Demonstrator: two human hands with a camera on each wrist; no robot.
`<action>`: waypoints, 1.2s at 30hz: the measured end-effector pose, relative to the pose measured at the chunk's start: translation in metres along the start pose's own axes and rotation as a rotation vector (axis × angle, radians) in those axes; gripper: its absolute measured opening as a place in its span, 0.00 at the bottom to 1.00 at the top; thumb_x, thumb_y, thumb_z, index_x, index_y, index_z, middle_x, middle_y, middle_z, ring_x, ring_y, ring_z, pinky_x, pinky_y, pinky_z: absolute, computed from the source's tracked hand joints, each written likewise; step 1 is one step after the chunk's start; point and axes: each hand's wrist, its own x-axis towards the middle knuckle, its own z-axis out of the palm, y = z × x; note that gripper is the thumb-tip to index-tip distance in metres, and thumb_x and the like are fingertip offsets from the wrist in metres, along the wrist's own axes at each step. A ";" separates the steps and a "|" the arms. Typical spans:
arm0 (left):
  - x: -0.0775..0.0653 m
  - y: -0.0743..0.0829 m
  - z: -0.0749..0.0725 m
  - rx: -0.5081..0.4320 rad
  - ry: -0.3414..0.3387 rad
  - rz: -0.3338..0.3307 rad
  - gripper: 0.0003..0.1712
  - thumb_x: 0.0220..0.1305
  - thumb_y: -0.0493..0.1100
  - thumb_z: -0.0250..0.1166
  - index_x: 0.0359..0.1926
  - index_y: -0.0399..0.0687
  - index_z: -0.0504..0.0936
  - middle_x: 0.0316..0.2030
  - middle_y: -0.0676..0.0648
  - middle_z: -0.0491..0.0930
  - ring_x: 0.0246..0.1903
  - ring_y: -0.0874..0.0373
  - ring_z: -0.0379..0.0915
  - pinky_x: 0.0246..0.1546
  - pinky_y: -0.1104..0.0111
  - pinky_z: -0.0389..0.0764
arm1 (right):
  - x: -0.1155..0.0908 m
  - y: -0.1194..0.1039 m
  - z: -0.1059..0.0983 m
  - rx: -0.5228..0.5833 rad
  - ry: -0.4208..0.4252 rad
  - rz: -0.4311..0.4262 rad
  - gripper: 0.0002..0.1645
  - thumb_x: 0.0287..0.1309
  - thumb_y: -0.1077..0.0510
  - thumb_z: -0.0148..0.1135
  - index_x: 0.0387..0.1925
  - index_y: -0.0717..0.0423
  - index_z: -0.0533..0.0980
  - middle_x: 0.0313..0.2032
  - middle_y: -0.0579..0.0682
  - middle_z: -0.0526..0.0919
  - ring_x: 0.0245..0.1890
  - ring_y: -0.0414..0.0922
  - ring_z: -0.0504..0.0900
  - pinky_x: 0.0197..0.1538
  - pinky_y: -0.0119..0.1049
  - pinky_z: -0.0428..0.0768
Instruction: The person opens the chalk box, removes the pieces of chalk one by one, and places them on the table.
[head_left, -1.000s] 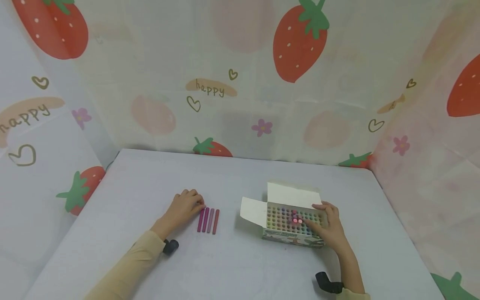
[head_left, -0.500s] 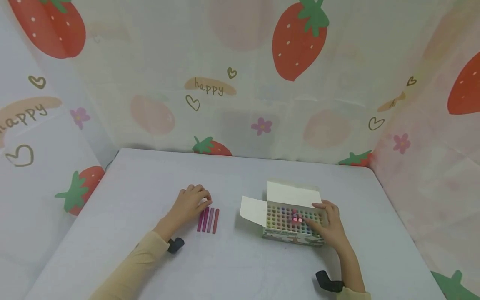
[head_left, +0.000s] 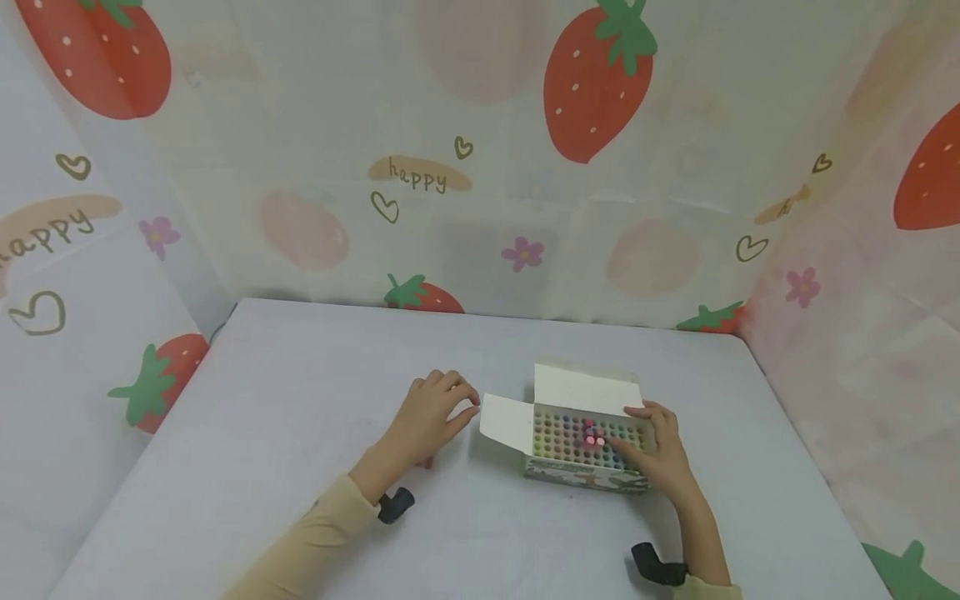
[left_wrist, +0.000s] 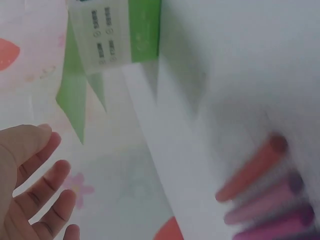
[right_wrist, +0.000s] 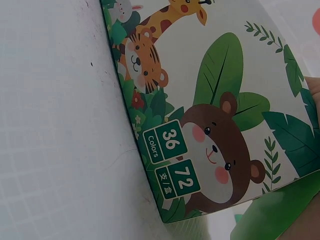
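My left hand (head_left: 426, 421) is beside the left flap of a cardboard box (head_left: 585, 476), its thumb and forefinger tips close together. In the left wrist view its fingers (left_wrist: 54, 214) are loosely bent around nothing. Beneath that wrist lie several pink and red crayon-like sticks (left_wrist: 255, 167), mostly hidden in the head view. My right hand (head_left: 663, 450) holds the box at its right end, thumb over the contents and fingers at the back corner. Rows of coloured stick ends (head_left: 555, 437) fill the box; a few pink ones (head_left: 591, 441) stand higher.
The box's white side flap (head_left: 507, 421) and back lid (head_left: 585, 387) stand folded out. Printed animals and "36 Colors" cover its side (right_wrist: 215, 160). A white table (head_left: 315, 350) ends against a strawberry-patterned cloth (head_left: 345, 242). Each wrist wears a black camera.
My left hand has moved right, from the row of sticks to beside the box's left flap, and its wrist now covers most of the sticks. The right hand and box have stayed put.
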 end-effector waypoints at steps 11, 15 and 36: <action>0.016 0.039 0.021 -0.074 0.040 0.068 0.04 0.59 0.47 0.64 0.36 0.58 0.80 0.38 0.56 0.76 0.39 0.58 0.69 0.37 0.62 0.70 | -0.001 0.001 0.000 -0.007 0.008 -0.010 0.35 0.51 0.48 0.67 0.58 0.55 0.65 0.65 0.61 0.50 0.65 0.66 0.52 0.59 0.68 0.53; 0.021 0.055 0.030 -0.086 0.029 0.099 0.03 0.60 0.48 0.63 0.36 0.59 0.80 0.37 0.56 0.75 0.39 0.58 0.69 0.37 0.63 0.71 | 0.000 0.002 0.001 -0.002 0.014 -0.016 0.35 0.51 0.48 0.67 0.58 0.55 0.65 0.65 0.61 0.50 0.65 0.66 0.52 0.59 0.68 0.53; 0.057 0.104 0.075 -0.060 -0.015 0.154 0.07 0.62 0.54 0.60 0.38 0.60 0.80 0.39 0.58 0.74 0.37 0.64 0.67 0.35 0.72 0.67 | 0.000 0.000 0.001 0.022 0.012 -0.019 0.34 0.51 0.50 0.68 0.57 0.55 0.65 0.65 0.62 0.50 0.65 0.66 0.51 0.59 0.68 0.53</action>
